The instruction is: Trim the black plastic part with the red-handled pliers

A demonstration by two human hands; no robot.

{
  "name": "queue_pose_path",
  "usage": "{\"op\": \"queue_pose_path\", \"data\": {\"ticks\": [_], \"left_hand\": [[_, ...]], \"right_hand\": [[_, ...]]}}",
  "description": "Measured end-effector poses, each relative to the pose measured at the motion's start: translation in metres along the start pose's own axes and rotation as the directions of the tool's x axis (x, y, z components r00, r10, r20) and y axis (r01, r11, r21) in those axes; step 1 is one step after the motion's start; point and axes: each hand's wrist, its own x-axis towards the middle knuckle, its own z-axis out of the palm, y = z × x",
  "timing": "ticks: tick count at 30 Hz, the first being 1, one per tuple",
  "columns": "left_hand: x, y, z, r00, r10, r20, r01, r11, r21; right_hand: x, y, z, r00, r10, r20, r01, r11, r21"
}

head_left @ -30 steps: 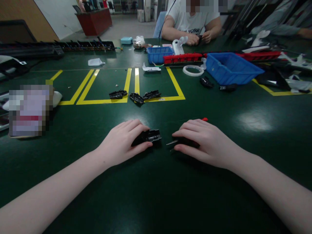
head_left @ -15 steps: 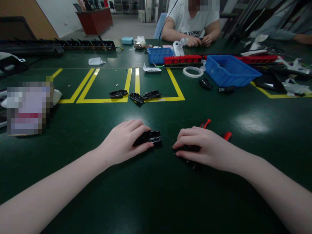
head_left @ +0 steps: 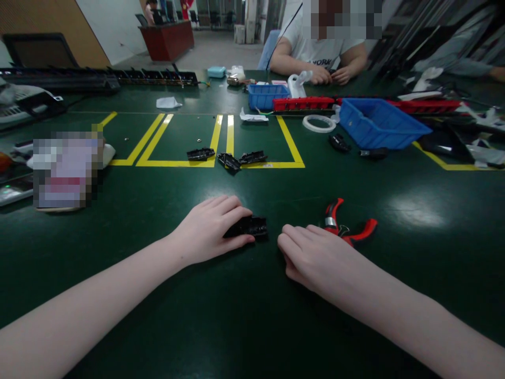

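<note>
My left hand point(head_left: 215, 223) is closed round a black plastic part point(head_left: 257, 228), thumb along the near side and fingers over the far side. The part's right end sticks out past my fingertips, low over the green table or on it. To the right of it, a short gap away, my right hand point(head_left: 310, 252) is closed with the fingers curled under. What it holds, if anything, is hidden by the back of the hand. Red-handled pliers point(head_left: 355, 238) lie just beyond my right hand, their jaws covered by it.
Several similar black parts point(head_left: 200, 153) lie along the yellow tape point(head_left: 173, 163). Farther right are a tape roll point(head_left: 319, 123), a dark curved piece point(head_left: 339, 142) and a blue bin point(head_left: 384, 126). A person point(head_left: 315, 58) sits across the table, both hands together.
My right hand has turned over and its fingers have curled in, uncovering more of the pliers' handles. My left hand keeps its hold on the black plastic part. The whole view has shifted slightly.
</note>
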Motion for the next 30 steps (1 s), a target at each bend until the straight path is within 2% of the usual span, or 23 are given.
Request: {"op": "queue_pose_path", "data": {"ticks": [4,7,9,11,13,15,21,27,30], "left_hand": [[-0.001,0.002,0.000,1.000,0.002,-0.017,-0.002,1.000,0.001],[-0.002,0.007,0.000,0.993,0.027,-0.111,-0.024,0.999,0.029],[-0.002,0.013,0.000,0.969,0.084,-0.233,-0.070,0.995,0.067],[0.000,0.021,-0.001,0.924,0.178,-0.338,-0.135,0.980,0.149],[0.002,0.028,-0.003,0.883,0.280,-0.378,-0.188,0.946,0.263],[0.003,0.034,-0.004,0.861,0.339,-0.379,-0.209,0.916,0.343],[0.000,0.039,-0.004,0.840,0.398,-0.370,-0.220,0.872,0.438],[-0.002,0.043,0.003,0.838,0.392,-0.381,-0.195,0.866,0.461],[-0.001,0.045,0.005,0.843,0.382,-0.380,-0.187,0.869,0.458]], "right_hand": [[0.002,0.005,-0.003,0.999,0.020,-0.041,-0.017,0.997,0.076],[0.005,0.009,-0.011,0.994,0.101,-0.039,-0.086,0.955,0.285],[0.007,0.007,-0.017,0.981,0.193,-0.021,-0.155,0.841,0.518],[0.009,0.001,-0.023,0.961,0.275,-0.007,-0.180,0.650,0.738],[0.010,-0.008,-0.026,0.947,0.320,-0.004,-0.158,0.480,0.863],[0.010,-0.017,-0.026,0.943,0.332,0.011,-0.146,0.386,0.911],[0.009,-0.027,-0.016,0.912,0.407,0.044,-0.150,0.232,0.961],[0.010,-0.028,-0.007,0.895,0.439,0.074,-0.155,0.152,0.976],[0.012,-0.027,-0.006,0.887,0.457,0.066,-0.154,0.158,0.975]]}}
